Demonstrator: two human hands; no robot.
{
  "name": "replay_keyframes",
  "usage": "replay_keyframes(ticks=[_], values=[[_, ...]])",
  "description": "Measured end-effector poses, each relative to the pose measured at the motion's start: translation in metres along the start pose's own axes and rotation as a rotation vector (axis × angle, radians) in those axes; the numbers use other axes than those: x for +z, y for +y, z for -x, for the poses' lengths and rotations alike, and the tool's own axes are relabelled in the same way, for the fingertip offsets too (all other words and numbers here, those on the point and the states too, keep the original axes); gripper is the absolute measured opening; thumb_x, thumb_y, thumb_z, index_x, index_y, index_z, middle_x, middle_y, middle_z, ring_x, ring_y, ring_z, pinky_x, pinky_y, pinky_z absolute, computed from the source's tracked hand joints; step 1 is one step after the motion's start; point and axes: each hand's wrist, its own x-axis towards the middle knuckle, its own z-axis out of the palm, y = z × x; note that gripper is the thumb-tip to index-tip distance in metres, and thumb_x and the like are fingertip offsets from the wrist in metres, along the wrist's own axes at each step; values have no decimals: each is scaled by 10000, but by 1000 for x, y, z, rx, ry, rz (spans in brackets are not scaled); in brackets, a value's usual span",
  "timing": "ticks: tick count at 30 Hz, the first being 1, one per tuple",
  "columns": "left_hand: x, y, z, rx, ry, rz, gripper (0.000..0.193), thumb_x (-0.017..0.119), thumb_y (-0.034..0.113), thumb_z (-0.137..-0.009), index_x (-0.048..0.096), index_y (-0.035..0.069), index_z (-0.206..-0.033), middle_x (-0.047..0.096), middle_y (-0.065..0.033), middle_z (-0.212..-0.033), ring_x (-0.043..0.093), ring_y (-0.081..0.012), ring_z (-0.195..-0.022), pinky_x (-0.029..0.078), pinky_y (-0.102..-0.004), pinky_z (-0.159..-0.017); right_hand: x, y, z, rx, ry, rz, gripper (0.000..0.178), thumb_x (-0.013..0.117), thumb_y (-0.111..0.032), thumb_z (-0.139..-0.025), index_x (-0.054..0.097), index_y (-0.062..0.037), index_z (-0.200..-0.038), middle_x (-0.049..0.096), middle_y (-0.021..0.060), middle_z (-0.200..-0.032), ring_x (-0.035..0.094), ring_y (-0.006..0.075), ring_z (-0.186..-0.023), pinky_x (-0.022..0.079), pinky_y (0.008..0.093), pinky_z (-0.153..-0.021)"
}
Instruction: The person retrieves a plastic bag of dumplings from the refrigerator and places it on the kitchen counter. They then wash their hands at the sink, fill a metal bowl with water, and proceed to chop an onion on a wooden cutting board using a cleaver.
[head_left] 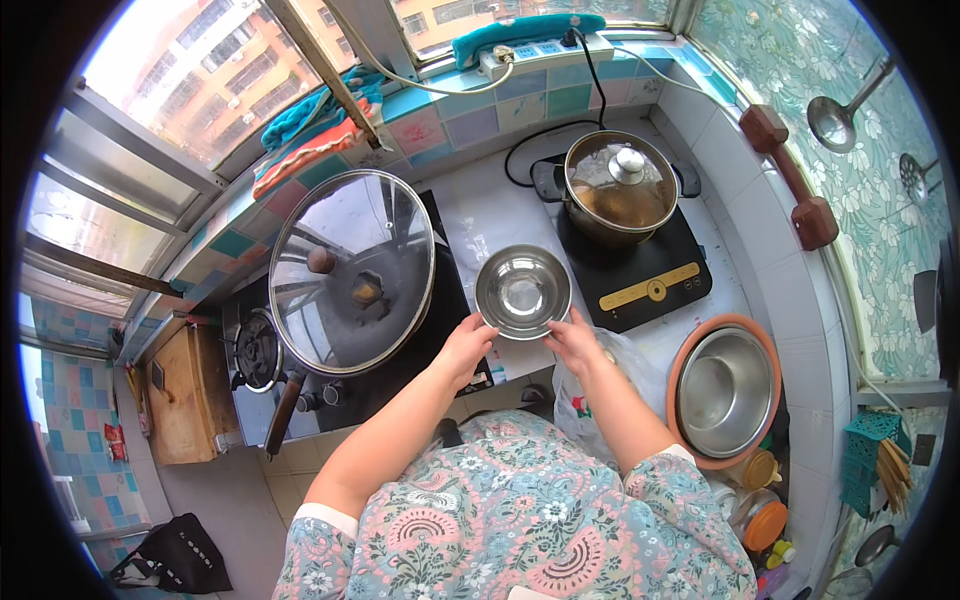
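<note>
A shiny stainless steel bowl (523, 291) is held level between my two hands, above the counter's front edge. My left hand (467, 347) grips its near left rim with the fingers closed. On the near right rim, my right hand (576, 341) pinches it the same way. The inside of the bowl shows only bare metal and reflections. Left of the bowl stands a large wok with a glass lid (352, 272) on the gas stove (256, 350). To the right, a lidded pot (621, 190) with something brown inside sits on a black induction cooker (640, 280).
A steel basin (725, 392) rests in an orange-brown one at the right. Beside my right hand is a clear plastic bag (625, 365). The wok's handle (284, 415) juts past the stove's front. Jars (763, 525) stand below the basins; a wooden board (180, 395) is far left.
</note>
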Motion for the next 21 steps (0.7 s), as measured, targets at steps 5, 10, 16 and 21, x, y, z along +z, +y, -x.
replay_keyframes(ticks=[5, 10, 16, 21], values=[[-14, 6, 32, -54, -122, 109, 334, 479, 58, -903, 466, -10, -1230, 540, -106, -1164, 554, -178, -1040, 472, -307, -884, -22, -3, 74, -303, 129, 201, 500, 544, -98, -887, 369, -61, -1354, 487, 109, -1258, 501, 170, -1093, 435, 297, -883], [-25, -10, 43, -82, -209, 83, 196, 497, 70, -905, 542, 13, -1087, 602, -51, -951, 595, -131, -850, 515, -265, -768, -90, 20, 123, -446, 258, 334, 290, 522, -104, -901, 537, -22, -1179, 613, 87, -1068, 572, 157, -972, 450, 281, -851], [-44, -40, 55, -157, -248, 53, 177, 484, 52, -905, 543, 26, -1070, 592, -37, -898, 588, -120, -806, 518, -261, -727, -99, 68, 179, -628, 473, 935, 363, 592, -150, -843, 532, -44, -1185, 582, 104, -1142, 539, 221, -1065, 413, 349, -913], [-54, -55, 75, -201, -268, -16, 181, 495, 59, -900, 544, 38, -1073, 595, -28, -899, 584, -119, -787, 510, -262, -711, -85, 129, 218, -766, 622, 1557, 588, 673, -155, -735, 463, -78, -1278, 425, 120, -1325, 352, 298, -1265, 248, 467, -1063]])
